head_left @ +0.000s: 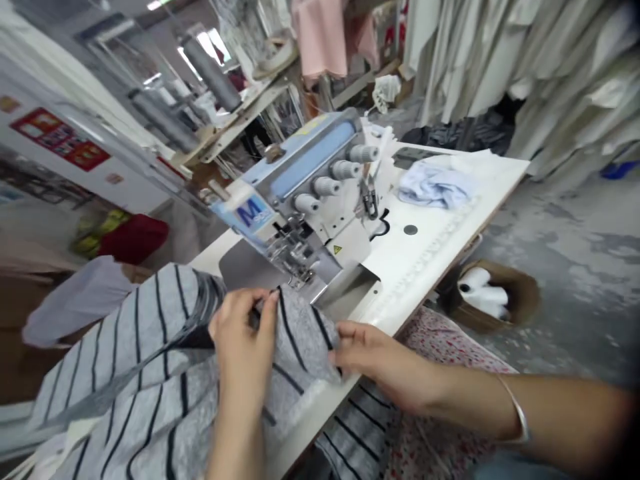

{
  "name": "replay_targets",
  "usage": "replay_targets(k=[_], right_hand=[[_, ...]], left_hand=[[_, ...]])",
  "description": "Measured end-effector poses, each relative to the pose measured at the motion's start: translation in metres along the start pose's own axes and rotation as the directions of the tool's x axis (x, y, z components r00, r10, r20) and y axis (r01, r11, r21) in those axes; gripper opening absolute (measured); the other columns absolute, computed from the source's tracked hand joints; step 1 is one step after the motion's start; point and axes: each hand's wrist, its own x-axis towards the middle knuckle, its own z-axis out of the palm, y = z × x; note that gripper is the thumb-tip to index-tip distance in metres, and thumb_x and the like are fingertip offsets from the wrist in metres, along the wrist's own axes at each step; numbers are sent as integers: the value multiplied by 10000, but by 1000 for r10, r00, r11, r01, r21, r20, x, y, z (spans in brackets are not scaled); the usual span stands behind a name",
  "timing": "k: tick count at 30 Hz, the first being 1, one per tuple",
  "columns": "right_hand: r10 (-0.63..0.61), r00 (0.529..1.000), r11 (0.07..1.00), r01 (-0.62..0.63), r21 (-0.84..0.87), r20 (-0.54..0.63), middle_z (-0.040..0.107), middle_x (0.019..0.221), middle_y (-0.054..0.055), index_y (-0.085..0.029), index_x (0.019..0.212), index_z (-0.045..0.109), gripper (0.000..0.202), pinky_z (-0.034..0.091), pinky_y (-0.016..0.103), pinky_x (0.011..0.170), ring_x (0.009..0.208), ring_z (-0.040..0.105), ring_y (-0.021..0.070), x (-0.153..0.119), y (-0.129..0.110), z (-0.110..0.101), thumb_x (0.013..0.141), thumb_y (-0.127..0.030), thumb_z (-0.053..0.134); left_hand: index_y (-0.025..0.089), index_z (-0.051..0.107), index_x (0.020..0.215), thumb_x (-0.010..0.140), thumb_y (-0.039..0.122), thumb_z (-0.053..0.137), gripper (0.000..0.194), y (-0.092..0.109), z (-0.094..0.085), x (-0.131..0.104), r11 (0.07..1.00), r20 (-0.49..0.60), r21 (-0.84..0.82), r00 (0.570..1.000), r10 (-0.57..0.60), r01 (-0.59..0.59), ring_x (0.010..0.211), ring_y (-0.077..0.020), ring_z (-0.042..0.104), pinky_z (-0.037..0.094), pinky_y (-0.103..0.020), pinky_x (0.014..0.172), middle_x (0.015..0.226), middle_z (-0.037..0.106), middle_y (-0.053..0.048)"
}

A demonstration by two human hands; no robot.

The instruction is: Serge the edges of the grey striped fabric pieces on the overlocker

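A grey knit fabric piece with black stripes point(303, 330) is stretched between my two hands at the near edge of the machine table. My left hand point(245, 333) pinches its upper left edge between thumb and fingers. With thumb against fingertips, my right hand point(373, 357) grips the same piece at its right edge. Just beyond my left hand stands an overlock sewing machine point(313, 167); its presser foot point(300, 273) is apart from the fabric. More striped fabric point(135, 333) lies piled and folded to the left, and some hangs below the table edge.
A crumpled pale blue cloth point(435, 183) rests on the white table point(400, 267) right of the machine. On the floor at right, a box point(525, 297) holds white thread cones point(483, 293). Pale garments point(465, 60) hang behind. A red bundle point(133, 239) sits at left.
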Motion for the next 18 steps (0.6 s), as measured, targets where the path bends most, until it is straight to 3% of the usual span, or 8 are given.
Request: replay_targets(k=[3,7,10,13,18], right_hand=[[-1,1000,1000,1,-26,23,623,688,-35,-202,788,674,220,450,263,745,664,574,125,8,12,-7,619,-232,811],[-19,1000,986,20,-167,10,505,602,-47,-179,680,607,197,354,233,590,585,454,106,14,25,-9,676,-296,765],[-101,992,961,117,-249,74,498,650,-30,-146,686,615,203,356,234,615,634,440,109,13,28,-16,755,-320,693],[-181,974,942,212,-260,138,580,763,2,-137,807,672,181,440,277,769,775,526,151,10,26,-22,791,-317,679],[-210,964,973,222,-60,162,664,890,34,-156,1026,676,266,461,334,922,937,605,192,10,23,-26,817,-318,698]], left_hand=[[209,617,862,883,399,552,201,-1,6,2,994,22,111,999,23,-26,868,-245,549,386,-389,787,876,588,-52],[200,658,944,959,317,438,249,14,-2,-11,892,143,387,971,190,-232,822,-255,528,342,-423,789,855,599,-60],[151,542,1294,971,239,408,361,23,6,-35,886,142,391,967,210,-249,1063,-273,531,366,-424,896,1169,604,-124],[161,314,1483,960,174,406,532,29,20,-56,902,122,378,977,174,-207,1306,-281,405,296,-428,1040,1433,473,-139],[253,279,1512,976,271,382,546,44,37,-59,904,132,375,977,167,-206,1246,-331,427,282,-500,1008,1479,438,-115]])
